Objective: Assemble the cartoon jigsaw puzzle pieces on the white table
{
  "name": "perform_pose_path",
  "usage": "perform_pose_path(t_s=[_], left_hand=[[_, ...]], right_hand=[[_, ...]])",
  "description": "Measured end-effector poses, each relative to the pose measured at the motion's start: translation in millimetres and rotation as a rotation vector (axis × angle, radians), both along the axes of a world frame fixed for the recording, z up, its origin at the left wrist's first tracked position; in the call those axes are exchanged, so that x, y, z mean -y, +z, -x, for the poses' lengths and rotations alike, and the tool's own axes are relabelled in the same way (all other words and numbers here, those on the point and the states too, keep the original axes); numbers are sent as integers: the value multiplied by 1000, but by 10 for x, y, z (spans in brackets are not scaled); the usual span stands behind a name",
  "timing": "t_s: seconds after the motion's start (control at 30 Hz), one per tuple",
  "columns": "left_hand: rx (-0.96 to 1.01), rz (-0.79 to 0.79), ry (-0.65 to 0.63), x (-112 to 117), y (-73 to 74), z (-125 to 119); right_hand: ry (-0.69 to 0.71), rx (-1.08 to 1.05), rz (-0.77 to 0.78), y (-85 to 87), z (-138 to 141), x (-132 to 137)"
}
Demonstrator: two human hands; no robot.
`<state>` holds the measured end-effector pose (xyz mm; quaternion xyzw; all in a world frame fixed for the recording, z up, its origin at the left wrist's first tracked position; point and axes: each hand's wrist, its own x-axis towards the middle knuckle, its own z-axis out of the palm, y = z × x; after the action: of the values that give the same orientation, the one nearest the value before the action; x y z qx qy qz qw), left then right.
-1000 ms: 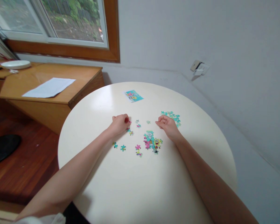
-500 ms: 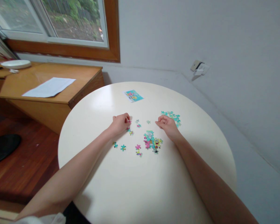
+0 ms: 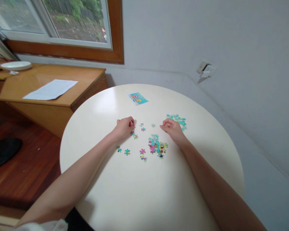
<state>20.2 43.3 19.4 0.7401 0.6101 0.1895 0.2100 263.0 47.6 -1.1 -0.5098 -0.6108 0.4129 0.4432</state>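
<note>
My left hand (image 3: 124,127) is closed in a pinch at a pink jigsaw puzzle piece (image 3: 133,125), partly hidden by the fingers. Close by lie another pink piece (image 3: 143,129) and a yellow one (image 3: 135,137). My right hand (image 3: 172,129) has its fingers curled and the thumb against the index finger; whatever it may hold is hidden. Beyond it spreads a group of turquoise pieces (image 3: 181,120), partly covered by that hand. Between and nearer than the hands sits a joined section of cartoon puzzle (image 3: 155,141). A pale green piece (image 3: 153,125) rests left of my right fingertips.
Toward the far side of the round white table (image 3: 144,192) lies a small picture card (image 3: 138,98). Loose pieces (image 3: 127,152) are scattered at the left. A wooden desk (image 3: 86,77) with a paper sheet (image 3: 51,89) stands beyond, under the window.
</note>
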Motion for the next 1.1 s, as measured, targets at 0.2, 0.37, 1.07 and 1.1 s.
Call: perform_pose_path(t_s=[0.2, 0.37, 1.07, 1.1], left_hand=[[5, -3, 1, 2, 5, -2], [44, -58, -54, 14, -17, -3], [273, 13, -292, 92, -96, -135], [273, 14, -294, 88, -99, -133]], right_hand=[[2, 13, -3, 25, 11, 20], [5, 23, 3, 31, 15, 24], [3, 65, 3, 54, 23, 41], [3, 66, 2, 54, 23, 39]])
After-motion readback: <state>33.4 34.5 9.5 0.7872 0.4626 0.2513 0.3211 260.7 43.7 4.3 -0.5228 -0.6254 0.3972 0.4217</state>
